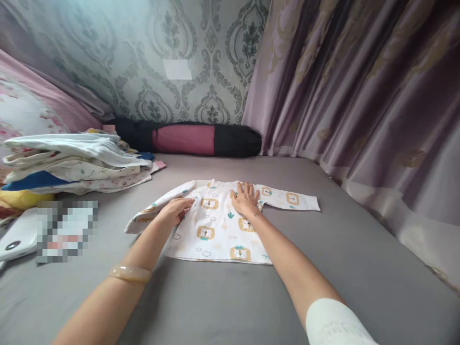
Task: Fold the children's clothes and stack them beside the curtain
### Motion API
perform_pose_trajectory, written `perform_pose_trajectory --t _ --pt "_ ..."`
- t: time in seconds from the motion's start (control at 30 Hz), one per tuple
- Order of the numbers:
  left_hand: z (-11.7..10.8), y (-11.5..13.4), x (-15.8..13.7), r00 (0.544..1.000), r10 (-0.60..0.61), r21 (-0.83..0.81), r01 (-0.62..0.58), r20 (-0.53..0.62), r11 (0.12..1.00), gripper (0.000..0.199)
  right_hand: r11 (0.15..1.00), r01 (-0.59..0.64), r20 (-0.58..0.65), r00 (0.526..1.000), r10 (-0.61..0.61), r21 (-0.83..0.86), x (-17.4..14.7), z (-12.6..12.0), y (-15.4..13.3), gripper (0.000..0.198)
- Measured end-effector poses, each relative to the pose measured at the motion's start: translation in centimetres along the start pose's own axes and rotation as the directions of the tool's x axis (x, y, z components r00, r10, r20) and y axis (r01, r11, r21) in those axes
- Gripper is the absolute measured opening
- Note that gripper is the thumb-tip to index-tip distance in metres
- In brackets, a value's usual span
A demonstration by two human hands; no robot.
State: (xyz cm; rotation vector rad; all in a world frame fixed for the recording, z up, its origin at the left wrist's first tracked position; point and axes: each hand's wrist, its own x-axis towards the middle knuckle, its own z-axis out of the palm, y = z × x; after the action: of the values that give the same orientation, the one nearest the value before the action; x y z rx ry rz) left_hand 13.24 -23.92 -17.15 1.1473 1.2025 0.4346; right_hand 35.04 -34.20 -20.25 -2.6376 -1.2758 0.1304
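A small white long-sleeved shirt (219, 230) printed with lion faces lies spread on the grey bed sheet (201, 306). Its right-side sleeve reaches straight out, while the left-side sleeve slants down toward me. My right hand (246, 199) rests flat on the upper chest, fingers spread. At the left armpit, my left hand (178, 210) touches the shirt's edge with fingers stretched out and partly overlapping the cloth. A pale bangle circles my left wrist. My right forearm covers the shirt's lower right corner.
A stack of folded clothes (79, 163) stands at the left, above a white device (21, 235) and a blurred-out flat item (68, 232). A black and maroon roll-shaped bag (183, 139) lies along the patterned wall. Purple curtains (345, 96) hang at the right.
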Motion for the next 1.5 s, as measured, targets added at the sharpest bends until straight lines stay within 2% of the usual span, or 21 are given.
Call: perform_pose_trajectory --t 0.13,0.2,0.27,0.37,0.47,0.57,0.7,0.8,0.9,0.97,1.03,1.07,1.1,1.13,1.2,1.27,1.3,1.4,1.5 --pt "0.4 -0.1 0.5 0.997 0.051 0.008 -0.05 -0.058 0.999 0.034 1.0 0.0 0.008 1.0 0.0 -0.019 -0.1 0.0 0.0 0.061" --pt "0.4 -0.2 0.7 0.991 0.086 0.034 -0.084 -0.097 0.996 0.044 1.0 0.005 0.001 1.0 -0.005 -0.025 -0.1 -0.2 0.0 0.061" --pt "0.4 -0.5 0.7 0.974 0.178 0.115 -0.162 -0.141 0.98 0.054 1.0 0.011 -0.009 1.0 -0.011 -0.03 -0.1 -0.3 -0.1 0.061" --pt "0.2 -1.2 0.2 0.915 0.373 0.339 -0.306 -0.155 0.89 0.055 0.999 0.008 -0.011 1.0 -0.009 -0.037 -0.2 -0.4 -0.1 0.061" --pt "0.3 -1.4 -0.4 0.871 0.487 0.522 -0.384 -0.068 0.761 0.043 0.999 0.005 -0.005 1.0 -0.005 -0.044 -0.2 -0.3 -0.2 0.06" --pt "0.5 -1.1 -0.8 0.873 0.486 0.612 -0.36 -0.046 0.704 0.038 0.999 0.007 -0.008 1.0 -0.007 -0.049 -0.2 -0.2 -0.2 0.06" --pt "0.0 -0.3 -1.7 0.906 0.412 0.634 -0.265 -0.094 0.727 0.034 0.999 -0.006 0.02 1.0 0.007 -0.038 0.2 -0.4 -0.2 0.06" --pt "-1.1 -0.2 -3.0 0.901 0.43 0.652 -0.294 -0.055 0.699 0.039 0.999 -0.018 0.048 0.999 0.02 -0.041 0.2 -0.9 -0.8 0.059" --pt "-2.7 -0.9 -4.6 0.84 0.542 0.712 -0.355 -0.042 0.605 0.036 0.99 0.132 0.018 0.991 -0.132 -0.043 -0.6 -1.1 -2.4 0.055" --pt "-4.2 -1.5 -5.4 0.762 0.64 0.783 -0.338 -0.098 0.522 0.035 0.961 0.278 0.042 0.96 -0.278 -0.005 -1.5 -0.9 -4.1 0.053" --pt "-5.7 -2.0 -6.0 0.671 0.72 0.855 -0.259 -0.176 0.45 0.037 0.929 0.366 0.088 0.925 -0.369 0.052 -2.4 -0.3 -6.1 0.051" --pt "-6.5 -2.3 -6.1 0.641 0.738 0.881 -0.202 -0.211 0.428 0.04 0.913 0.4 0.099 0.908 -0.406 0.077 -2.7 0.0 -7.1 0.05" --pt "-7.2 -2.6 -6.2 0.633 0.735 0.897 -0.141 -0.243 0.418 0.044 0.899 0.428 0.098 0.895 -0.436 0.097 -3.0 0.3 -8.0 0.049" --pt "-8.0 -2.8 -6.2 0.647 0.714 0.905 -0.087 -0.267 0.417 0.05 0.886 0.45 0.089 0.883 -0.46 0.111 -3.1 0.7 -8.8 0.048" --pt "-9.2 -3.3 -6.1 0.721 0.628 0.894 -0.025 -0.293 0.447 0.06 0.874 0.47 0.064 0.875 -0.48 0.124 -2.9 1.2 -10.2 0.046" --pt "-10.1 -3.8 -5.8 0.804 0.526 0.858 -0.039 -0.277 0.511 0.059 0.882 0.455 0.043 0.885 -0.463 0.123 -2.4 1.5 -11.2 0.045" --pt "-10.5 -3.9 -5.6 0.832 0.487 0.834 -0.055 -0.265 0.548 0.053 0.888 0.443 0.038 0.892 -0.45 0.121 -2.1 1.6 -11.6 0.045" --pt "-11.2 -3.9 -5.3 0.874 0.426 0.791 -0.086 -0.231 0.606 0.031 0.904 0.41 0.035 0.909 -0.416 0.119 -1.2 1.8 -12.3 0.043" --pt "-11.4 -2.7 -5.2 0.867 0.434 0.803 -0.069 -0.246 0.592 0.028 0.913 0.39 0.024 0.918 -0.395 0.119 -0.8 2.0 -12.6 0.043"
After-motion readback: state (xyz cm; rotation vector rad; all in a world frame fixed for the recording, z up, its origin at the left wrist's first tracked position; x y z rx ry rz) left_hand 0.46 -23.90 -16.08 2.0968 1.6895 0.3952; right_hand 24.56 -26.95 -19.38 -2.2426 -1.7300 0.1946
